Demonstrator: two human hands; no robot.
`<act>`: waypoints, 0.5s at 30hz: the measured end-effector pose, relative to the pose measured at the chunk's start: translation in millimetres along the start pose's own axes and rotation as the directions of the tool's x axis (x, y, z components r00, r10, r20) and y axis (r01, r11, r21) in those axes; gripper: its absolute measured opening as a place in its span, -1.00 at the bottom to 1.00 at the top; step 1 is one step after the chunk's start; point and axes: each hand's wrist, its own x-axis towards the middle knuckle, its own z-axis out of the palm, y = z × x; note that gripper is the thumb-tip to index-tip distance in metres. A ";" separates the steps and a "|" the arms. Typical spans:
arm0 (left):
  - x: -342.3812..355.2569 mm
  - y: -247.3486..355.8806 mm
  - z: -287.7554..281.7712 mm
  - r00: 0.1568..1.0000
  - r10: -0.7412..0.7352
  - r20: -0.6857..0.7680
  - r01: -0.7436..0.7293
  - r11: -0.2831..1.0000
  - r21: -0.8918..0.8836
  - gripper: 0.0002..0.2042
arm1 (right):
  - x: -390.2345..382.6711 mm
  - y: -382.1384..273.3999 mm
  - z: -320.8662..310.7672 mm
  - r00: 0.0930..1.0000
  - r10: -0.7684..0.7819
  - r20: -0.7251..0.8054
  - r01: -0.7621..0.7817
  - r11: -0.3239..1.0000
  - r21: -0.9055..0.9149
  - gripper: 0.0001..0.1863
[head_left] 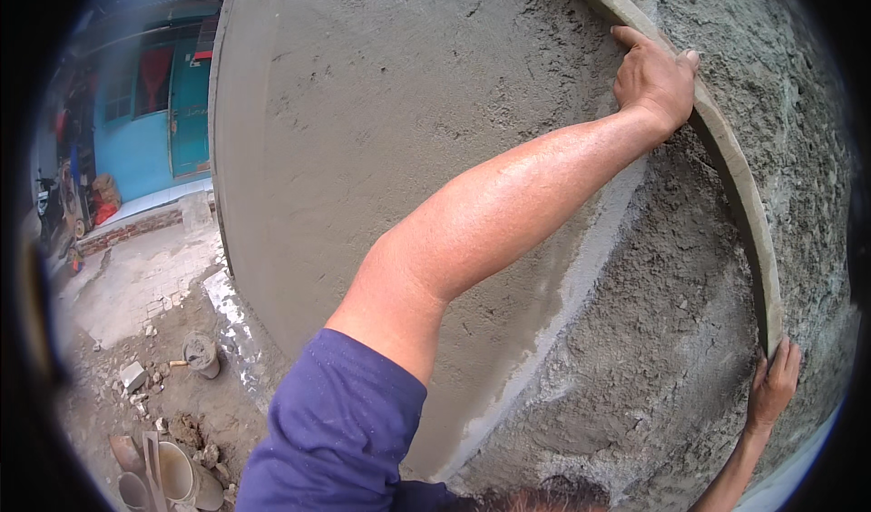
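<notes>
A long straightedge (pixel 746 181), a grey mortar-coated bar that looks curved in this wide picture, lies against the rough plastered wall (pixel 653 330). My left hand (pixel 655 81) grips it high up, with the arm stretched across the wall in a purple sleeve. Lower down, at the far right, my right hand (pixel 773 389) is closed around the bar's bottom end. Smoother grey plaster (pixel 390 131) covers the wall to the left of the bar. Coarse, lumpy mortar shows on both sides of its lower half. The bar's top end runs out of the picture.
Down on the left, a bucket (pixel 201 356) stands on rubble-strewn ground. Closer in, another bucket (pixel 177 471) has a flat wooden strip (pixel 152 469) leaning by it. Broken blocks (pixel 133 377) lie around. A blue house front (pixel 132 153) with a teal door (pixel 190 113) stands beyond the wall's edge.
</notes>
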 end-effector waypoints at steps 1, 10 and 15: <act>-5.9 5.8 2.1 1.000 -0.013 0.023 0.014 0.999 -0.052 -0.30 | -5.3 -0.2 3.8 1.000 0.024 0.008 -0.024 1.000 0.013 -0.48; 37.1 56.8 -29.6 0.996 -0.063 -0.069 0.067 0.996 0.052 -0.02 | 63.3 -11.5 12.1 0.999 0.017 -0.038 -0.013 0.993 0.118 -0.49; -69.7 29.6 17.5 0.973 -0.165 0.159 0.175 0.983 -0.056 -0.28 | -71.2 44.2 8.2 0.992 0.021 0.122 -0.027 0.999 0.047 -0.46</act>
